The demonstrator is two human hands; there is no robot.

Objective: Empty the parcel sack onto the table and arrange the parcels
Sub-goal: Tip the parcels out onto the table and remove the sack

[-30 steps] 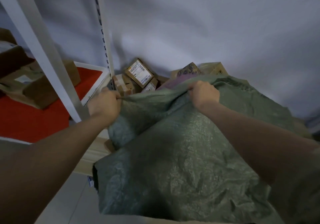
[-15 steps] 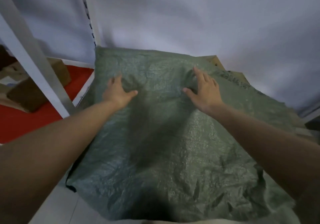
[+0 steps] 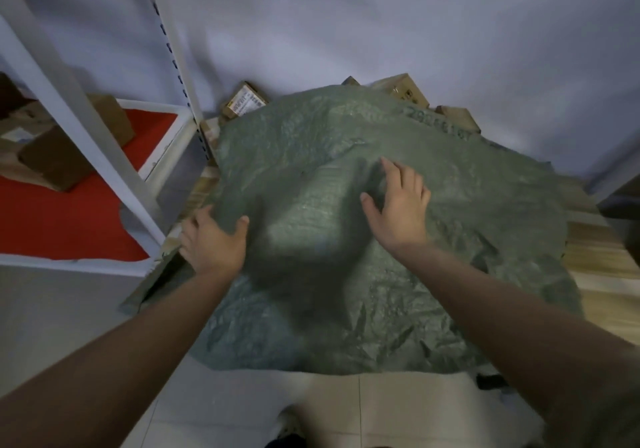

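A green woven parcel sack lies spread over the wooden table and drapes over a heap of parcels. A labelled cardboard box pokes out at the sack's far left edge. More brown boxes show at its far right edge. My left hand holds the sack's left edge, thumb on top and fingers under the cloth. My right hand rests flat on the sack near its middle, fingers spread. Most parcels are hidden under the sack.
A white metal shelf post stands at the left. Behind it a red shelf carries brown cardboard boxes. A pale wall backs the table. Light floor tiles lie below the sack's near edge.
The sack was flung forward over the parcels, then settled lower, uncovering boxes at the far edge. My left hand moved back to the sack's left edge and took hold of it.
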